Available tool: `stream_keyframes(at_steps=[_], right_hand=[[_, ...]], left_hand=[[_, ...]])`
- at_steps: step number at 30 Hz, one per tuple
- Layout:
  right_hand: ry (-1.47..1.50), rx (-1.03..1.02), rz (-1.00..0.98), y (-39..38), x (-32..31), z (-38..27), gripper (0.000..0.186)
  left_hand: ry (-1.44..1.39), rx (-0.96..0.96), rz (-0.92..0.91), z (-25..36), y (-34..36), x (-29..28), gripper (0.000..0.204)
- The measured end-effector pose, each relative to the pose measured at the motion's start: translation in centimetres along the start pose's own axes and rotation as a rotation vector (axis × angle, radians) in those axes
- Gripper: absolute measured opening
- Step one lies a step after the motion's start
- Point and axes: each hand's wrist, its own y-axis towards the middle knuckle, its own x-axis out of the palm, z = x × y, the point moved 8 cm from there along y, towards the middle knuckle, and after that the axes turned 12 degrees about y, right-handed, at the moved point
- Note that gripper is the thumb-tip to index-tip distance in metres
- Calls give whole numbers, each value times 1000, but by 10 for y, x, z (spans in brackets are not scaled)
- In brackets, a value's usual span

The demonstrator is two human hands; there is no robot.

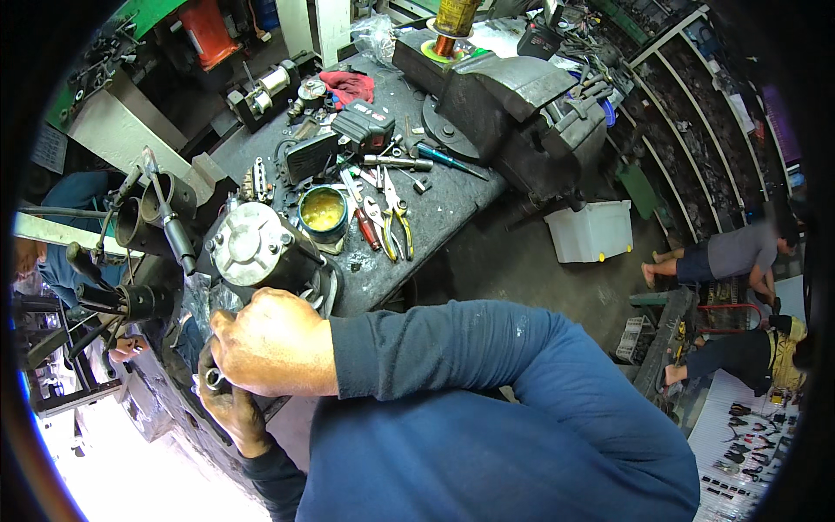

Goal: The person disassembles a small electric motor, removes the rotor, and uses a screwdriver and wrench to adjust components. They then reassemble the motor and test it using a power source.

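In the head view, at lower left, the right hand (274, 346) is curled, its fingertips hidden, its grip impossible to tell. Below, the left hand (239, 418) bends around a shiny metal ring (215, 378), hole toward the camera, long axis unclear. Above sits a round, dull-grey housing (250, 242) on the scuffed table (465, 202).

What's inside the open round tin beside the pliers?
The tin holds a yellowish, paste-like substance. The tin's bottom, and anything sunk beneath that surface, is covered.
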Motion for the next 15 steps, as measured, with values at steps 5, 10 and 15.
stream_keyframes(at_steps=[5,10,15], right_hand=[[58,71,85,0,-2,7,21],[84,29,10,-1,8,3,24],[6,-5,151,-6,3,-6,25]], left_hand=[[-61,29,-1,0,-3,1,61],[-28,33,-26,-3,-3,1,52],[-47,-8,-38,-2,-3,0,61]])
